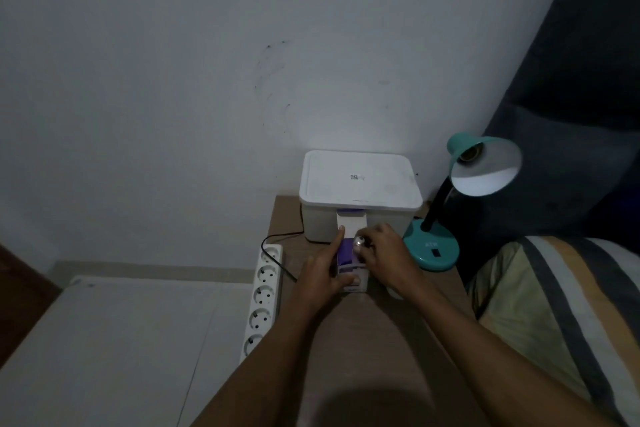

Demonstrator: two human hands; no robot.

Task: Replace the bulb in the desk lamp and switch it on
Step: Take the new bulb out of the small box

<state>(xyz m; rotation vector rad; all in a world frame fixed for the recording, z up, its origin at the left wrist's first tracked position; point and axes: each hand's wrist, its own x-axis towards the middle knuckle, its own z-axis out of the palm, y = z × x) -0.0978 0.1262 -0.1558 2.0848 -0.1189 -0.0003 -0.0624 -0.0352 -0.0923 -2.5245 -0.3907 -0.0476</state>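
Note:
A teal desk lamp [433, 250] stands at the table's right back, its shade [485, 163] tilted up with an empty socket [468, 155] showing. My left hand [323, 274] holds a white and purple bulb box [348, 253] on the table, its flap open toward the back. My right hand [388, 250] grips a bulb [359, 243] at the box's mouth, metal screw base facing up. The glass part is hidden by my fingers and the box.
A white lidded plastic bin [360, 184] sits against the wall behind the box. A white power strip [263, 295] with several sockets and a black cable [277, 243] lies along the brown table's [363, 357] left edge. A striped pillow [554, 305] lies at the right.

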